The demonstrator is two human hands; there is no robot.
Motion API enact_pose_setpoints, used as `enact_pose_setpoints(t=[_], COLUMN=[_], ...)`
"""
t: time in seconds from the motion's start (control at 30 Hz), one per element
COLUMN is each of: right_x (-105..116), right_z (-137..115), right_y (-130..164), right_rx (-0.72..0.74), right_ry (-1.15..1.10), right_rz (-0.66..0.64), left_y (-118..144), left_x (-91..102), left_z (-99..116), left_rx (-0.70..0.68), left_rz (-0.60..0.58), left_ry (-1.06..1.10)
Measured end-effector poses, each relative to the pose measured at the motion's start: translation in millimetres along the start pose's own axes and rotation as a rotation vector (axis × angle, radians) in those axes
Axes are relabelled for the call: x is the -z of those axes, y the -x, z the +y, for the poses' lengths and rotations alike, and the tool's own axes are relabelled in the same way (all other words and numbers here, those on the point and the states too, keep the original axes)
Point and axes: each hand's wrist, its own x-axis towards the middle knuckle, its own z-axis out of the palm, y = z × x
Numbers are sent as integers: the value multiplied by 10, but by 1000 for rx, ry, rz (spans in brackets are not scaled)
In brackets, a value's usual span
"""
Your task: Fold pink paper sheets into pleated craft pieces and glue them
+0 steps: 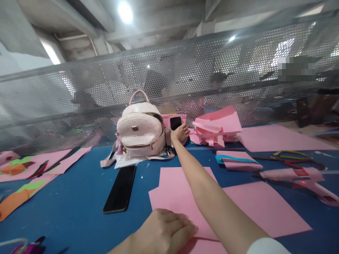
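My left hand (168,231) rests on stacked pink sheets (173,188) at the near edge, its fingers laid together over the paper. Stretched far forward across the table, my right hand (180,133) has its fingers closed about the lower part of a small phone (176,123) with a black screen. That phone stands upright in front of a pink piece, just right of a pale pink backpack (140,132). A larger black phone (120,189) lies flat, left of the sheets. Another pink sheet (267,208) extends to the right beneath my forearm.
Folded pink pieces (215,128) are heaped beyond the right hand. On the right lie a pink bundle with a blue strip (238,161), scissors (293,157) and a pink glue gun (299,176). Pink, green and orange cut pieces (29,187) lie left. A perforated metal screen (106,106) stands behind.
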Motion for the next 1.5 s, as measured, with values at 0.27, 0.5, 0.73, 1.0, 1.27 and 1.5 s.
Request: enact_pose_setpoints(t=[0.27,0.5,0.73,1.0,1.27,1.5], right_x=[-2,190,491,597,530,464], right_z=[33,280,802,835,743,650], right_y=[-60,94,344,-33,-102,-242], right_rx=[28,288,548,704,621,441], right_ry=[-82,-254,-315,-175,-10,-2], right_rz=[-35,-172,-396,-620,-825,-726], left_y=[-40,-42,-10,-45,-14,0], left_x=[4,2,-5,13,12,-6], left_z=[7,24,54,88,68,56], left_rx=[-13,-39,-25,-18,-23,-20], left_rz=[21,24,2,3,-4,7], left_ry=[-10,-41,-65,-45,-51,-46])
